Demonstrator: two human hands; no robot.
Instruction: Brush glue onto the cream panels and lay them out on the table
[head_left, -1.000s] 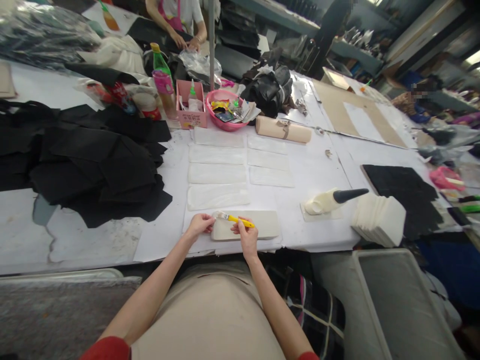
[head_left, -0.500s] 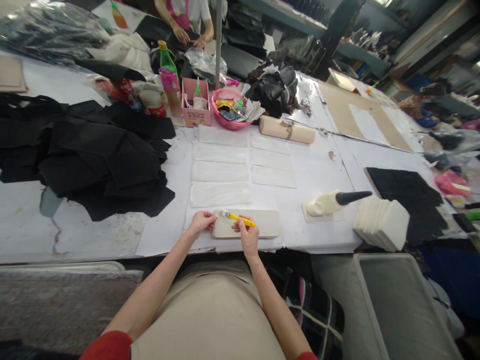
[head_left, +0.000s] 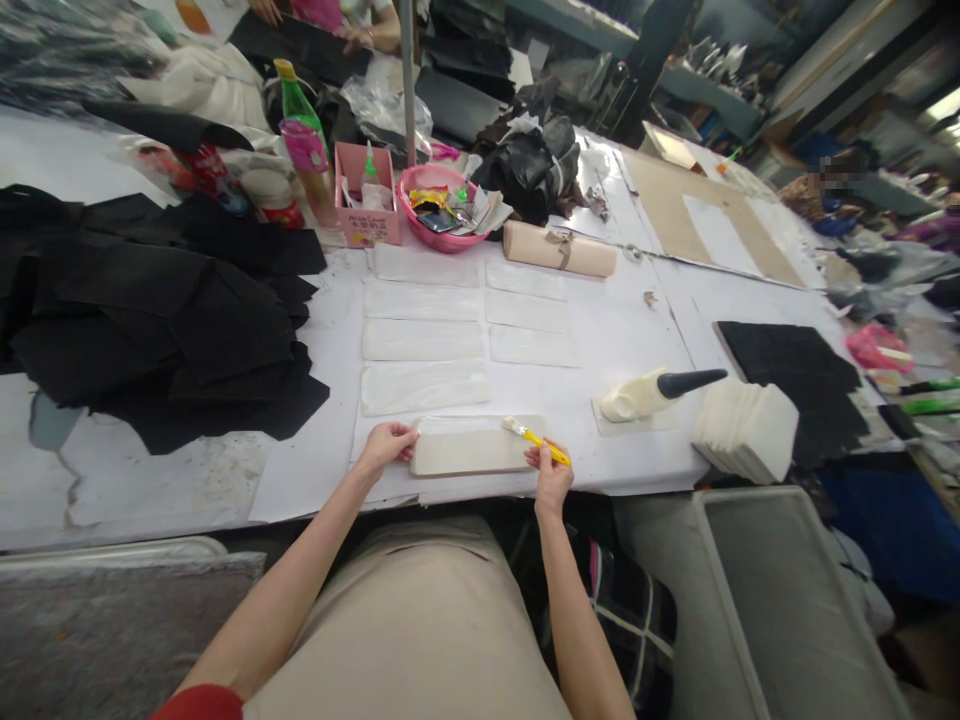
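Observation:
My right hand is closed round the yellow handle of a small brush. The brush's bristles rest on the upper right part of a pale rectangular piece near the table's front edge. A whiter, wet-looking strip runs along that piece's upper edge. At its left end, my left hand pinches the corner between thumb and fingers. Beyond it lie several flat whitish strips in two columns. To the right, a cream bottle with a long dark nozzle lies tilted on a small pale sheet.
Black pieces are heaped at the left. Behind the strips stand a pink box, a pink basket and a beige roll. White pieces and a black stack are at the right. A person works across the table.
My right hand has carried the brush rightward along the pale piece, away from my left hand. The view has shifted slightly, and a whiter strip now shows on the piece's upper edge.

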